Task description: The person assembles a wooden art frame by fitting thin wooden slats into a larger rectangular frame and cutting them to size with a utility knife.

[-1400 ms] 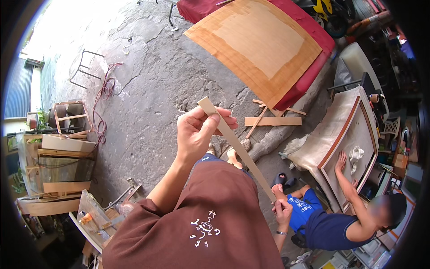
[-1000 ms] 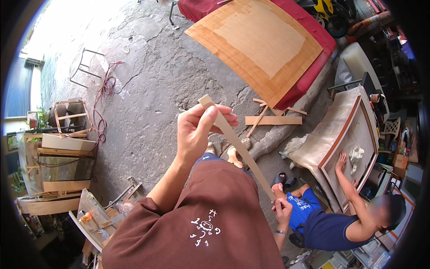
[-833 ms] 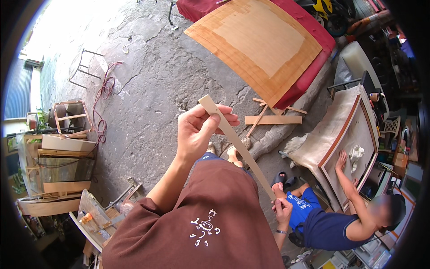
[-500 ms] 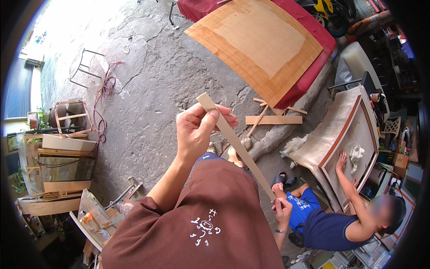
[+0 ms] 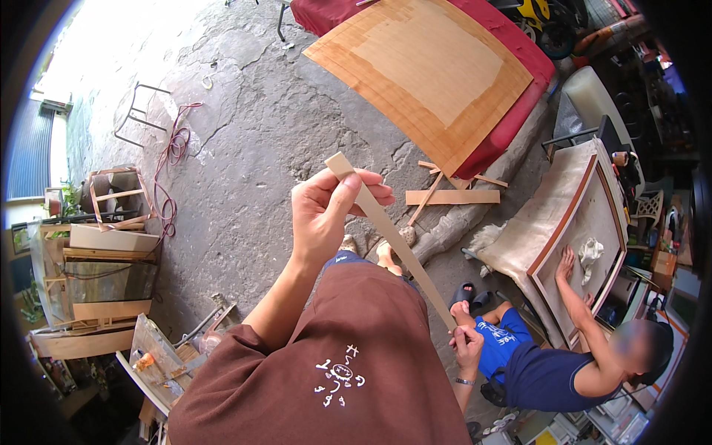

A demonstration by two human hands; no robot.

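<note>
The strip's (image 5: 404, 256) upper end has edged slightly up and left since the earliest frame. The left hand (image 5: 321, 215) pinches it there, fingers drawn in, thumb on its face; the right hand's (image 5: 467, 348) fingers close on its lower end. Beyond the left fingers is cracked floor (image 5: 245, 170); to their upper right, a panel (image 5: 434, 67) on red cloth (image 5: 512, 122); right of the right fingers, a co-worker (image 5: 552, 374).

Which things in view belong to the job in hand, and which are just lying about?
In use:
- pale wooden strip, held by left hand and right hand

Apparently lying about:
- flat wooden board
- coiled reddish cord
</note>
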